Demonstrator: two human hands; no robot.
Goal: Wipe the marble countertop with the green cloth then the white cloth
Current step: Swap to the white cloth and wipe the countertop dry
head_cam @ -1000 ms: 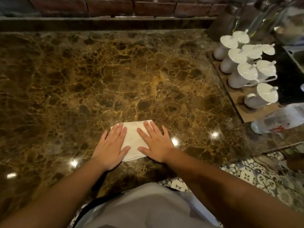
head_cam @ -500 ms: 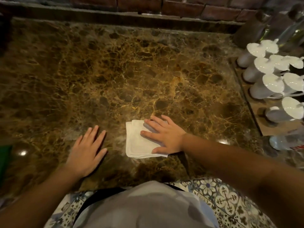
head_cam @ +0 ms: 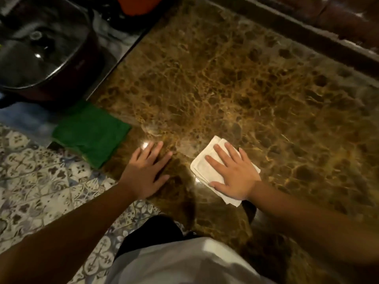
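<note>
The brown marble countertop [head_cam: 235, 83] fills most of the view. A folded white cloth [head_cam: 202, 163] lies on it near the front edge, with my right hand [head_cam: 232, 173] pressed flat on top, fingers spread. My left hand [head_cam: 146, 171] rests flat on the bare marble to the left of the cloth, holding nothing. A folded green cloth [head_cam: 92, 133] lies at the counter's left corner, a short way left of my left hand and apart from it.
A dark pot with a glass lid [head_cam: 39, 52] stands beyond the counter's left edge. A brick ledge [head_cam: 332, 33] runs along the back right. Patterned floor tiles [head_cam: 37, 181] show at lower left.
The view has swung left, bringing the green cloth and pot into sight and losing the white cups. My left hand came off the white cloth onto bare marble; my right hand stays on it.
</note>
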